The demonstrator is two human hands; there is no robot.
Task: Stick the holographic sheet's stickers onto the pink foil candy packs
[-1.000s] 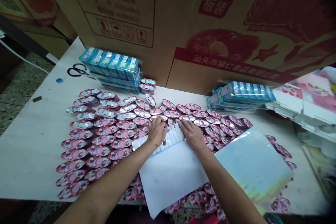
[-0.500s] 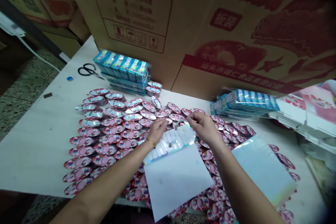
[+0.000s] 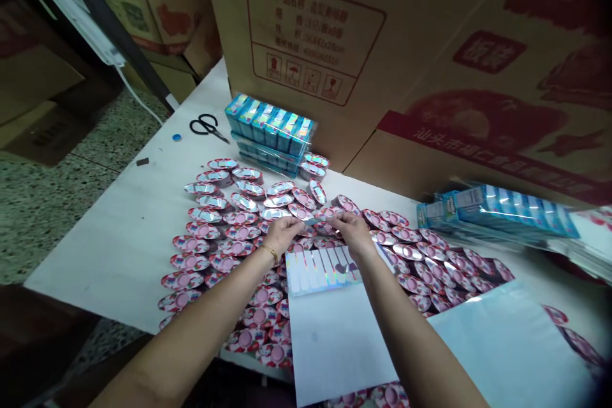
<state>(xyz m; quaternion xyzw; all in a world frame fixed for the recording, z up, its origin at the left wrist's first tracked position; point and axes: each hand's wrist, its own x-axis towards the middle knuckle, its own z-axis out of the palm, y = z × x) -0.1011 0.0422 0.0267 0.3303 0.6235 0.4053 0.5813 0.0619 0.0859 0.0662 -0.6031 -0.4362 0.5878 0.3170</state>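
The left hand (image 3: 283,233) and the right hand (image 3: 352,229) are up in front, past the far edge of the white sheet (image 3: 335,338). Each one pinches with its thumb and fingers, and a thin strip (image 3: 312,222) is held between them. From the middle of the sheet, the strip is close to 12 o'clock. A gold band (image 3: 270,252) goes around the left wrist. The sheet lies on top of the pink packs (image 3: 241,217), and its far end has a row of shiny bars (image 3: 315,268). The packs stand close together on the table (image 3: 119,229).

From the sheet, a blue sheet (image 3: 516,344) lies at 3 o'clock. Some blue boxes (image 3: 270,127) sit at 11 o'clock, and more blue boxes sit at 2 o'clock. The scissors (image 3: 206,127) are between 10 and 11 o'clock, with a blue cap (image 3: 176,138) just beside them. A big brown box (image 3: 373,102) stands at 12 o'clock, behind everything.
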